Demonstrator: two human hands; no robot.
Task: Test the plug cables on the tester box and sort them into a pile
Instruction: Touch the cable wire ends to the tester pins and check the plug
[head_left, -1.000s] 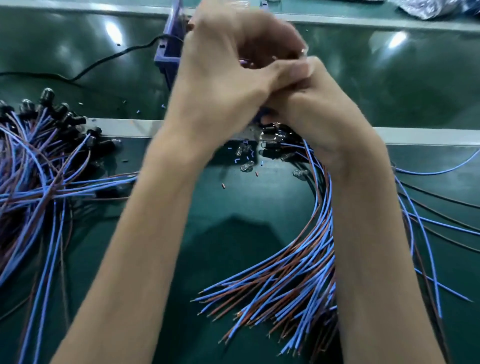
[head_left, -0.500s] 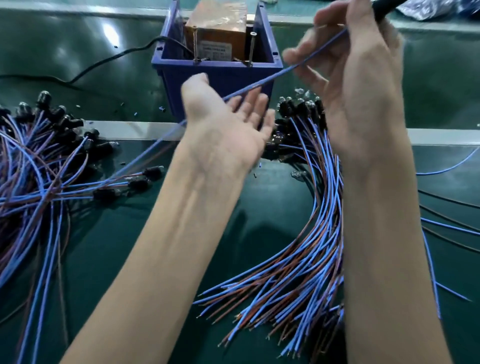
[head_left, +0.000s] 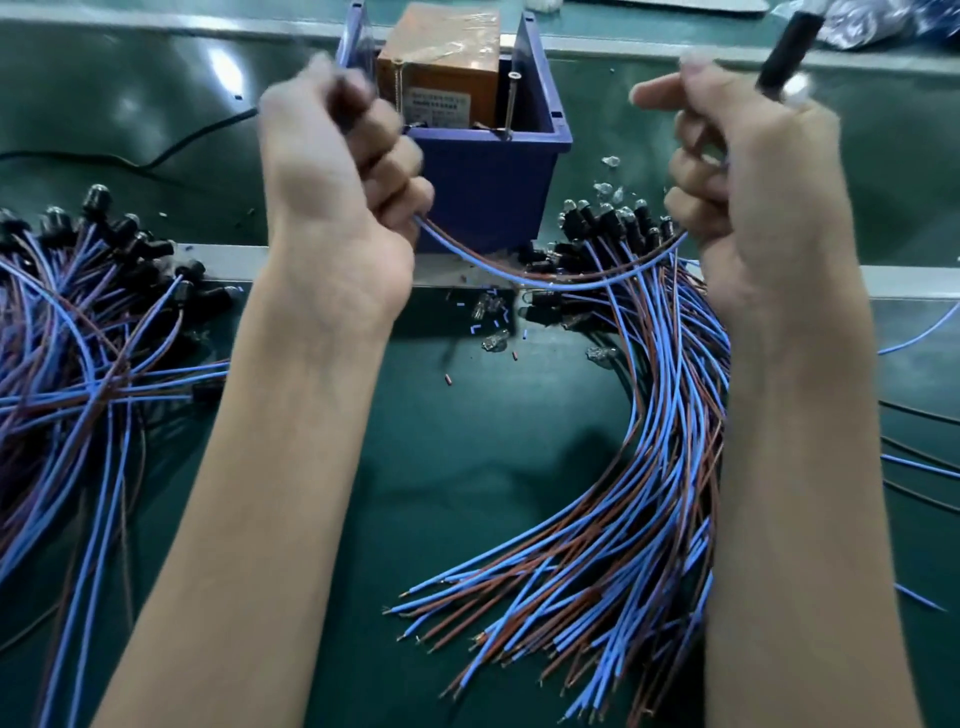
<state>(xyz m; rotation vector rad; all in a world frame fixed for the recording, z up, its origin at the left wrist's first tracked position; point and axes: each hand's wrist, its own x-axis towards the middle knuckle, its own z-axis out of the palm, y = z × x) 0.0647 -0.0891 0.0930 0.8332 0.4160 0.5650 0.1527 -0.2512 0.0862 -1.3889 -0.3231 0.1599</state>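
One plug cable, a blue and a brown wire, sags in a curve between my two hands. My left hand grips its wire end with curled fingers, in front of the tester box, a blue tub holding an orange block. My right hand grips the other end, and the cable's black plug sticks up above the fist. A bundle of plug cables lies under my right forearm. Another pile of cables lies at the left.
Small glass bulbs and wire scraps lie on the green mat below the box. A black cord runs off to the left behind the box. A light metal strip crosses the bench. Loose wires lie at the right edge.
My left hand has risen and closed its fingers on the cable's wire end. My right hand has moved right, and the cable now sags between the two hands instead of slanting down left.
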